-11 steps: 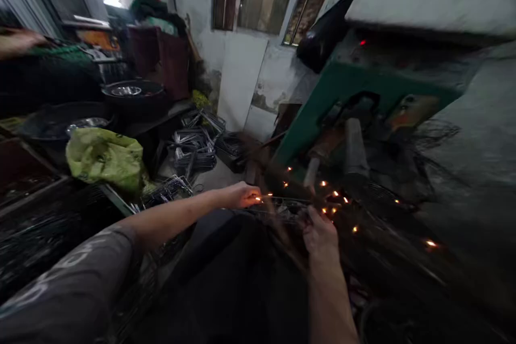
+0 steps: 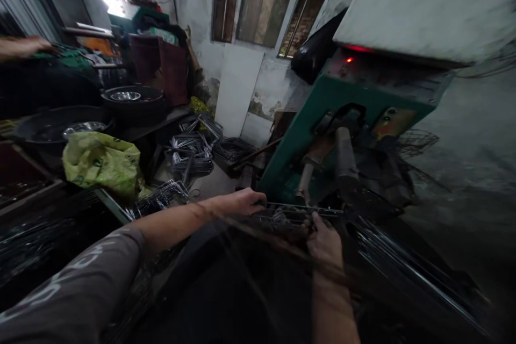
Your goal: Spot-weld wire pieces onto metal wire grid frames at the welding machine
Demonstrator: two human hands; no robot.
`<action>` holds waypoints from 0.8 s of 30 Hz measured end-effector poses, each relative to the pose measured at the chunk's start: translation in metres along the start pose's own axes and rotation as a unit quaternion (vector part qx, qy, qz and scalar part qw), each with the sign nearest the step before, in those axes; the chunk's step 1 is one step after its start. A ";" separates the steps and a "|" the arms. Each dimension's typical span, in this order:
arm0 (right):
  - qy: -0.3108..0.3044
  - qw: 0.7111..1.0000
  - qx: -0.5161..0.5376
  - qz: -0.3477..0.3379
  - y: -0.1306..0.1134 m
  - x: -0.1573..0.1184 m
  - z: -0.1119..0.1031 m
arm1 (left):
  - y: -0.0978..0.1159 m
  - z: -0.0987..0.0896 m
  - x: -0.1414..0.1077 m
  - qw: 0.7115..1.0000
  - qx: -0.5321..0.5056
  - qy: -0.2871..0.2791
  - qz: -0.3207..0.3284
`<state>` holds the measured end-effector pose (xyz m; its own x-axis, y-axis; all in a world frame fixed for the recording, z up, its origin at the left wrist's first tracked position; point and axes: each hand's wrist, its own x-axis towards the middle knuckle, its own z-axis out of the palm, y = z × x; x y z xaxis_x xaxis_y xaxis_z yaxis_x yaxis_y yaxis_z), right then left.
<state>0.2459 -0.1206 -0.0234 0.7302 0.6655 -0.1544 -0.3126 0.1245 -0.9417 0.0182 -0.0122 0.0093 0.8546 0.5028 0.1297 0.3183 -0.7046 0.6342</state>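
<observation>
Sparks that flew around both hands and the green machine [image 2: 288, 129] in the earlier frame are gone; the orange glow has left the fingers of the left hand [image 2: 244, 201]. View steadier, machine sitting a little further left and its red light [image 2: 349, 59] clearer. The thin wire piece [image 2: 290, 206] spans between the hands, just in front of the machine's lower metal arm [image 2: 305, 183]; whether it touches is unclear. Left fingers curled at the wire's left end, tips in shadow; cannot tell how firmly shut. Right hand [image 2: 324, 236]: thumb and forefinger drawn close together at the wire's near side, exact grip lost in the dark. Edges: machine close ahead, long rods [image 2: 415, 263] bounding the right. Open room: a bare floor patch [image 2: 213, 178] beyond the left forearm, bordered by stacked wire frames [image 2: 191, 150].
</observation>
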 end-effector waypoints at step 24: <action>0.035 0.994 -0.105 0.000 -0.023 -0.043 -0.029 | 0.001 0.009 0.016 1.000 -0.003 -0.001 -0.026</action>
<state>0.2390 -0.1739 -0.0040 0.7723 0.6125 -0.1685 -0.1851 -0.0368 -0.9820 0.0354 -0.0096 0.0055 0.8379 0.5375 0.0946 0.3596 -0.6741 0.6452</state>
